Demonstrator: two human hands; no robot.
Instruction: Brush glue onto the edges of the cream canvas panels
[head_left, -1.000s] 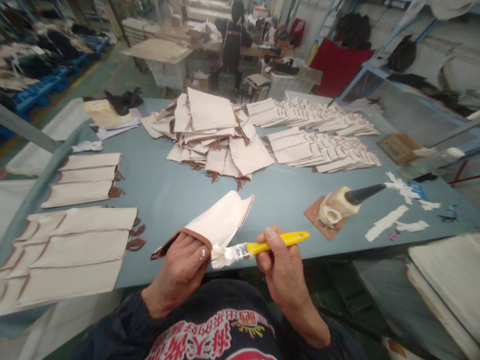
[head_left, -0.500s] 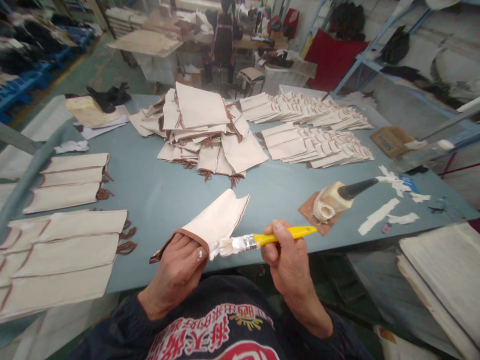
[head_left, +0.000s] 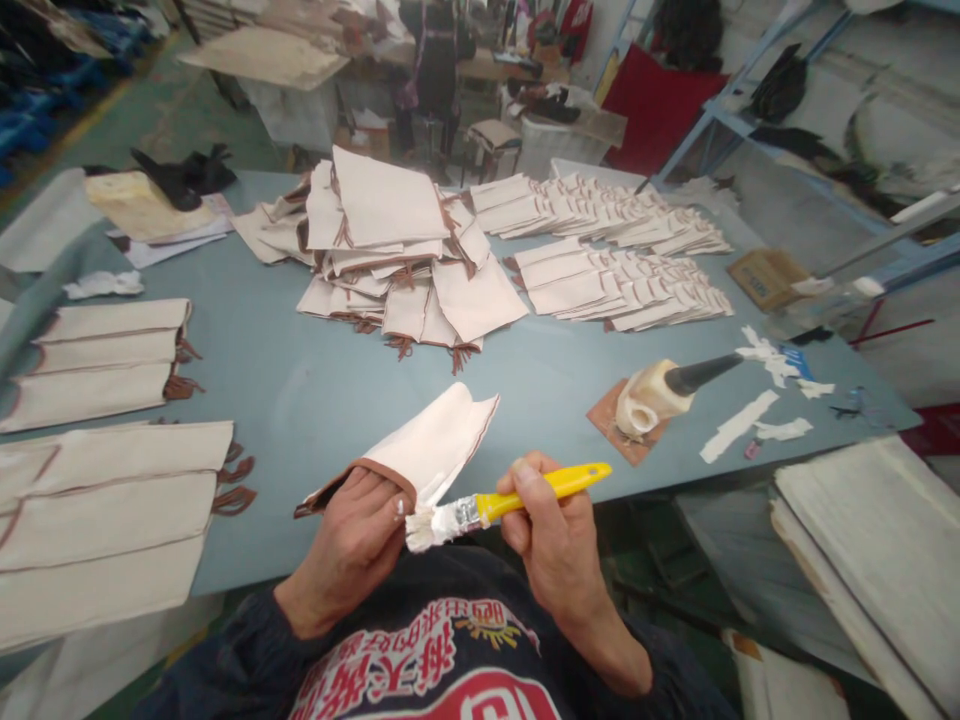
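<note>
My left hand (head_left: 349,550) grips a cream fabric piece (head_left: 431,435) with brown edging, its fingers partly inside the piece's opening. In my right hand (head_left: 555,550) is the yellow handle of a paintbrush (head_left: 491,505). White paste coats the bristles, which lie beside my left fingertips at the lower corner of the fabric. A little white also marks a left finger. To the right, a cream glue container (head_left: 649,400) with a black nozzle rests on a brown square (head_left: 601,418).
A tall pile of cream pieces (head_left: 390,205) stands at the table's back. Overlapping rows (head_left: 622,285) lie right of it, others (head_left: 120,510) at the left. White scraps (head_left: 739,425) and a cardboard box (head_left: 765,278) are at the right. A person (head_left: 436,60) is in the background.
The brush and my right hand have moved left and slightly down, bringing the bristles closer to my left hand. The camera view has shifted a little. Both hands keep their holds.
</note>
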